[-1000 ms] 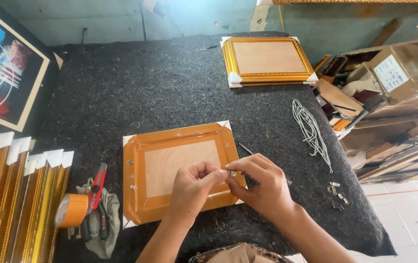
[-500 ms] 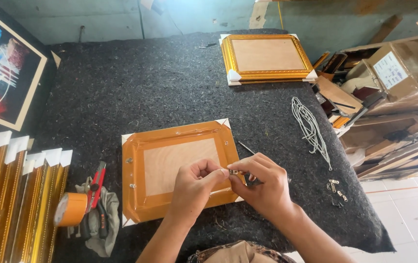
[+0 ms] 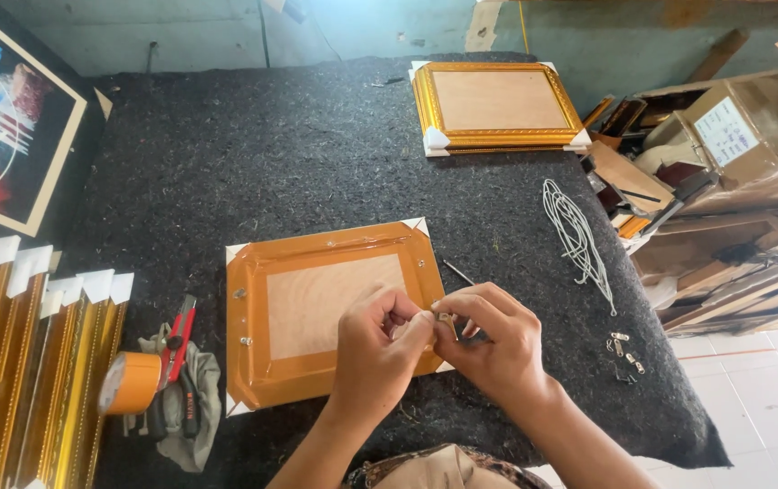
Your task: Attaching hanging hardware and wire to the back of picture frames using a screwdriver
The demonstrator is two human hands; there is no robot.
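Observation:
A picture frame [image 3: 316, 308] lies face down on the dark felt table [image 3: 253, 163], its back sealed with orange-brown tape and its corners capped in white. My left hand [image 3: 380, 349] and my right hand [image 3: 489, 340] meet over the frame's right edge. Both pinch a small metal hanger clip [image 3: 444, 321] between their fingertips. A thin dark tool [image 3: 458, 272] lies on the felt just beyond my right hand.
A second gold frame [image 3: 498, 104] lies at the far edge. White cords [image 3: 575, 235] and small metal clips [image 3: 626, 349] lie at right. A tape roll [image 3: 128, 383], red-handled tool [image 3: 176, 340] and cloth sit at left beside upright gold frames [image 3: 27, 362]. Cardboard boxes [image 3: 724, 136] stand right.
My hands have stayed over the frame's right edge, the fingers shifting slightly around the small metal clip. Nothing else has moved.

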